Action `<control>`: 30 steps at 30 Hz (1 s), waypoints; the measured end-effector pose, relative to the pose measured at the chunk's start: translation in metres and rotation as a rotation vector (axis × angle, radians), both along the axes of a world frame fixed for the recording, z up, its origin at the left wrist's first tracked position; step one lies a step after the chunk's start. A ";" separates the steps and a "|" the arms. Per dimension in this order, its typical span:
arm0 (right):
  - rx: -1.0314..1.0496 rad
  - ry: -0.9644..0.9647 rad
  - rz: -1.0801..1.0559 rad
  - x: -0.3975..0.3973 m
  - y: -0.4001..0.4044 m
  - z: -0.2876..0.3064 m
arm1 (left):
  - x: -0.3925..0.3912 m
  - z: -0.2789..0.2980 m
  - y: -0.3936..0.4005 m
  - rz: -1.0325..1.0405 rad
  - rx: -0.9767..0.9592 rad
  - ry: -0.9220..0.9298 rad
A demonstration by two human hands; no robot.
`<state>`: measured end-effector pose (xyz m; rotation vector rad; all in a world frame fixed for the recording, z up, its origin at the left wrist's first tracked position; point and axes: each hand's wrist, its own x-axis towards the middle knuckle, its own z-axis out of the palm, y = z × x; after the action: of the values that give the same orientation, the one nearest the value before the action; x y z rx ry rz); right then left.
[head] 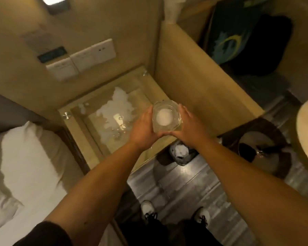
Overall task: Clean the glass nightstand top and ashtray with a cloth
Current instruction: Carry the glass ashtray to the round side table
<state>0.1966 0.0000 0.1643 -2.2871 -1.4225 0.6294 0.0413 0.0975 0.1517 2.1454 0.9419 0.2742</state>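
Observation:
A clear glass ashtray (165,116) with a pale round centre is held between both my hands over the right front part of the glass nightstand top (82,119). My left hand (144,126) grips its left side and my right hand (186,125) grips its right side. The glass top reflects light and shows whitish patches (117,105) near its middle. No cloth is visible.
A bed with a white pillow (25,157) lies to the left. Wall switches (82,59) sit above the nightstand. A beige partition (199,82) stands right of it. A small bin (180,153) is on the floor below, with a round dark table base (256,148) further right.

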 end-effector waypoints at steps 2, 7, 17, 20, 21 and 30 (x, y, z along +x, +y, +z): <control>-0.023 0.020 -0.093 0.022 -0.035 -0.001 | 0.029 0.003 -0.025 -0.085 -0.007 0.012; -0.003 0.031 -0.318 0.076 -0.123 0.000 | 0.108 0.009 -0.084 -0.281 0.011 -0.050; 0.039 -0.055 -0.602 0.182 -0.300 0.011 | 0.264 0.020 -0.230 -0.597 -0.005 -0.065; 0.027 -0.088 -0.640 0.219 -0.345 0.005 | 0.307 0.018 -0.269 -0.646 0.022 -0.019; 0.029 -0.084 -0.654 0.231 -0.357 0.006 | 0.321 0.018 -0.280 -0.648 0.020 -0.002; 0.056 -0.088 -0.667 0.351 -0.448 0.001 | 0.449 0.014 -0.367 -0.698 0.063 0.033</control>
<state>0.5479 -0.4481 0.1657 -2.5495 -0.6130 0.2753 0.4901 -0.2696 0.1653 2.3923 0.1600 -0.0815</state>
